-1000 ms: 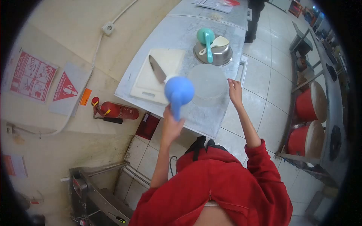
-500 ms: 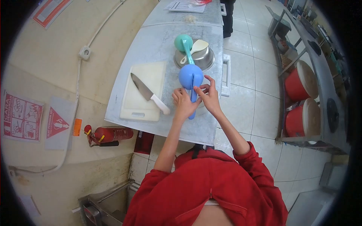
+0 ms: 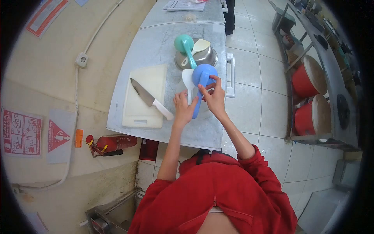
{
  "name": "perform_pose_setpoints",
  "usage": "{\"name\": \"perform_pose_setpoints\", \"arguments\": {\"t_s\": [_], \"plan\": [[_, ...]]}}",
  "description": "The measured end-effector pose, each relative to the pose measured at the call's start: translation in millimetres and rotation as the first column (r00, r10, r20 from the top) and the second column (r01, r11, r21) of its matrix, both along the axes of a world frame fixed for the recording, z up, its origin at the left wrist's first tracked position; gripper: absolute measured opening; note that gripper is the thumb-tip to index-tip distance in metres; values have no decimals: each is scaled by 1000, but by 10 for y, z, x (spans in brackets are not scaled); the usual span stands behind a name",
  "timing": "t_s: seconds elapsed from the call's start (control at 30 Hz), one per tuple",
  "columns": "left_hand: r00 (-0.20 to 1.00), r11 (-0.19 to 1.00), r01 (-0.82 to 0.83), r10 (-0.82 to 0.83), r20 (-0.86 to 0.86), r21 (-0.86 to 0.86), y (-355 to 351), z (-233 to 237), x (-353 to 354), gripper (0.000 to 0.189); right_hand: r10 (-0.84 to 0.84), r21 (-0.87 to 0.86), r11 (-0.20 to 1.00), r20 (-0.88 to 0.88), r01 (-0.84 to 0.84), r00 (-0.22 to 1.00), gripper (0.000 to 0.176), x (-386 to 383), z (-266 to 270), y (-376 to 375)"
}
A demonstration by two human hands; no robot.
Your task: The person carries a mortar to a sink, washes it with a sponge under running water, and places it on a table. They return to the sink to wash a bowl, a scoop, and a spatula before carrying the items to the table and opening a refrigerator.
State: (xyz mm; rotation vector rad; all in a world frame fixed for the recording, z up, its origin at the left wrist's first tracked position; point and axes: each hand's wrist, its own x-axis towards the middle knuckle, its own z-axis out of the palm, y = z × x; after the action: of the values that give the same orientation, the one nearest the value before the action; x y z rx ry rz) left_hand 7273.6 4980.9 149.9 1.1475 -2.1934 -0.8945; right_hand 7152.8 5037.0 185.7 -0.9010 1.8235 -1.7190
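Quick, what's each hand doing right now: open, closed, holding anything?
Left hand: against the blue ladle handle, grip cannot be told.
Right hand: closed on the blue ladle handle.

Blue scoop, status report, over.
Right hand grips blue scoop handle, left hand touching it. Scoop held over counter. Knife on cutting board beside left hand.

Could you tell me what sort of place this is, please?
Most likely a commercial kitchen: a steel worktop carries a cutting board with a knife and a metal bowl, big red pots sit on a rack, and the right hand grips a blue scoop.
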Motion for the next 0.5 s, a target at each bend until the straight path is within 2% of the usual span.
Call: {"name": "perform_pose_setpoints", "arguments": {"t_s": [0.23, 0.37, 0.43, 0.5], "plan": [[998, 1000, -24, 25, -54, 10, 2, -50, -4, 55, -3, -26, 1000, -72, 1, 997, 52, -12, -154, 22], [992, 995, -62, 71, -101, 82, 20, 15, -3, 59, -19, -70, 997, -6, 18, 1000, 52, -47, -192, 78], [982, 992, -115, 106, -158, -50, 84, 82, 40, 65, -54, 6, 998, -48, 55, 997, 47, -114, -146, 215], [932, 996, -81, 92, -352, 46, 240, 460, 114, 64, -42, 134, 988, -280, 82, 959, 38, -323, -175, 554]]}}
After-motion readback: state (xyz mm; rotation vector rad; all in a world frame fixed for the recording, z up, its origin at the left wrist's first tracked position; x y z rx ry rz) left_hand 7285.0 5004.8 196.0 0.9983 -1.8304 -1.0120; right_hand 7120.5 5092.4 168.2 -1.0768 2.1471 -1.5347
